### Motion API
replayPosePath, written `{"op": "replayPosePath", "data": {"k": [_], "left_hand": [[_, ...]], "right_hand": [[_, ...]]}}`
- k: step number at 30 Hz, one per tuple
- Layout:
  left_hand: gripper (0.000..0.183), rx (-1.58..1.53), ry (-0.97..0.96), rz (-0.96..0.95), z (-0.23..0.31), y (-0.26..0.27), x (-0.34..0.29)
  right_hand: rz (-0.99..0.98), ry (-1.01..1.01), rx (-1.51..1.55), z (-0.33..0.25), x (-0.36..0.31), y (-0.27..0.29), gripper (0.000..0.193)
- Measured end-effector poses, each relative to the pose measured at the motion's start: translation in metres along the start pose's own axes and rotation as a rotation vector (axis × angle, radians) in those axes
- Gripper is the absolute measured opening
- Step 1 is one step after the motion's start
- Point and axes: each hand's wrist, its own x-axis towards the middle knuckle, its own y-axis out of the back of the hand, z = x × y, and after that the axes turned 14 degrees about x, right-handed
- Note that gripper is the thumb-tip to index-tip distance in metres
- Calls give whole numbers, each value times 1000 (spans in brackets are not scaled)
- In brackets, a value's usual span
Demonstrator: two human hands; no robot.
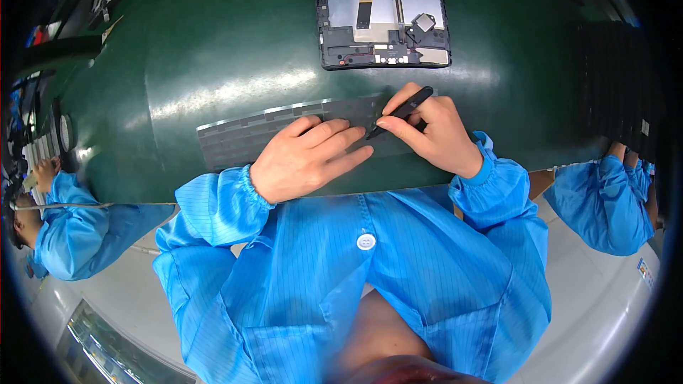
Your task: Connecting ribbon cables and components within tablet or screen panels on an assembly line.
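Observation:
A clear sheet (235, 136) with rows of dark rectangular pieces, likely stickers, lies on the green tabletop in front of me. My left hand (306, 156) rests flat on it, palm down with the fingers stretched to the right. In a pinch between thumb and fingers, my right hand (434, 131) holds slim black tweezers (409, 105). Their pointed end meets the sheet close to my left fingertips; whether a piece is caught there is too small to tell. Beyond my hands lies an opened tablet (384, 35), its inner parts and flat cables showing.
Black stacked trays (615, 92) stand at the right end of the green table (235, 50). Co-workers in blue sleeves sit at the left (82, 231) and right (601, 203). Cluttered equipment (53, 128) lines the left edge.

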Motion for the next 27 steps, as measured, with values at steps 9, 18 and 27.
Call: {"op": "replayPosePath", "data": {"k": [9,18,27], "left_hand": [[45,-8,19,-12,-1,-2,0],[37,-54,298,290,-40,-5,20],[32,29,360,336,-42,-13,26]], "right_hand": [[68,-141,585,6,12,22,14],[63,7,268,-33,87,42,26],[32,-134,225,-23,98,38,32]]}}
